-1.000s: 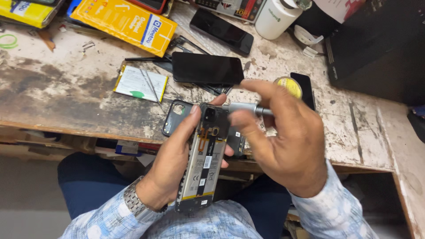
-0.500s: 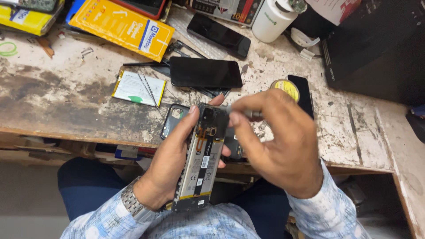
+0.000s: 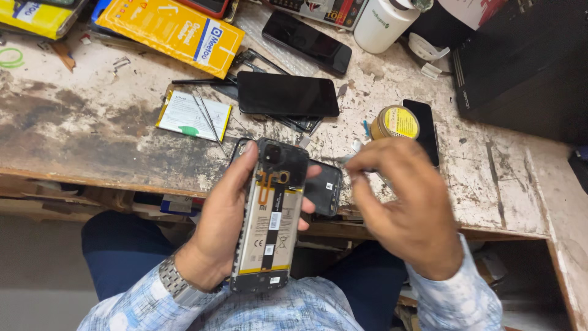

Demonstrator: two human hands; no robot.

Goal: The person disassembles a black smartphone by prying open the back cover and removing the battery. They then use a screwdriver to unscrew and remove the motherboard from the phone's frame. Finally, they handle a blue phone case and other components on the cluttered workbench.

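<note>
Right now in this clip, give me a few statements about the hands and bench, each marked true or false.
1. The left hand holds an opened phone with its battery exposed. True.
2. The right hand rests flat on the bench. False: it is raised, fingers pinching a slim tool.
3. A small round yellow-lidded tin sits on the bench. True.
4. The wrist watch is on the right arm. False: it is on the left.

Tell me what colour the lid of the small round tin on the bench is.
Yellow. The small round tin sits near the right hand; head view.
</note>
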